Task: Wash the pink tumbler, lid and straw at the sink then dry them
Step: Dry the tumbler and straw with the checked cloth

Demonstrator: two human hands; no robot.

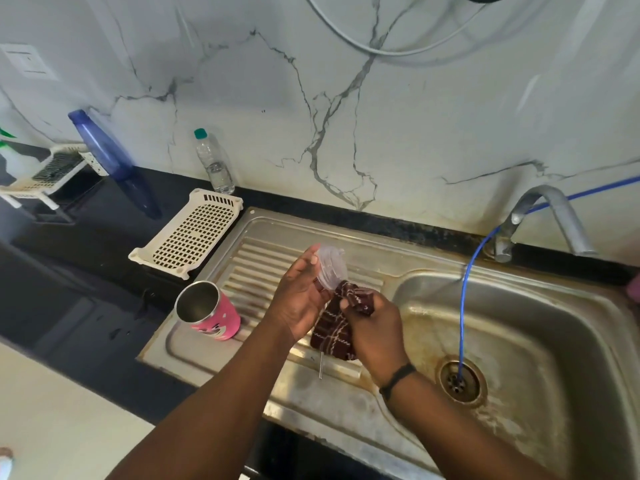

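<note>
Both my hands meet over the ribbed draining board of the steel sink [346, 403]. My left hand [300, 299] holds the clear lid [331, 268] upright, fingers curled along its rim with the thumb at its top edge. My right hand [375, 327] grips a dark maroon checked cloth [337, 322], bunched in my fingers and pressed against the lower edge of the lid; the rest of the cloth hangs down between my wrists. A black band [396, 377] sits on my right wrist.

Just left of my left forearm the pink tumbler [209, 311] stands on the draining board, leaning a little, its open steel mouth facing up toward me. Below the hanging cloth a thin metal straw [322, 365] pokes out and rests on the board; its upper part is hidden by the cloth.

Beyond the tumbler, farther left, a cream perforated tray [188, 233] lies on the dark counter. Behind it stand a small clear bottle [214, 162] with a teal cap and a tall blue bottle [104, 147].

To the right of my right hand lies the basin, where a thin blue hose [464, 299] runs down into the drain [460, 377]. The tap [540, 216] curves over the far right rim.
</note>
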